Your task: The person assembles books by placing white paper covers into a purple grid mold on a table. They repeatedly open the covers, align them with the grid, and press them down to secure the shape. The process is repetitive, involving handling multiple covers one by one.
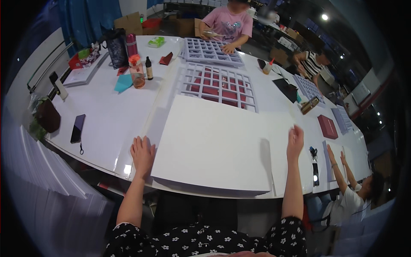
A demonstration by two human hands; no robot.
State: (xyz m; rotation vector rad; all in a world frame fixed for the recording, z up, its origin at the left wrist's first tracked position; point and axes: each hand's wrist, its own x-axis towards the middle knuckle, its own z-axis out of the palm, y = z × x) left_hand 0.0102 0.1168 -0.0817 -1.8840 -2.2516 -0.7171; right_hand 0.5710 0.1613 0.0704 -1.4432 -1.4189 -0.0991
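A large white flat panel (209, 145) with a thick front edge lies on the table before me, with whatever is beneath it hidden. Flat on the table beside its left edge rests my left hand (142, 153), open, fingers spread. Beyond the panel's right edge my right hand (295, 143) is raised over the table, fingers curled in and slightly blurred; I see nothing in it. Its arm's shadow falls on the panel. Just behind the panel sits a white grid frame (250, 88), its near side partly covered, with a dark red piece (214, 88) showing through its openings.
Across the table, a person in a pink top handles stacked white grids (209, 53). A phone (78, 128), bottles (137, 75) and a bag (115, 49) lie leftward. A dark red box (327, 126) is right, near another person's hands. Stacked white sheets (55, 175) stand lower left.
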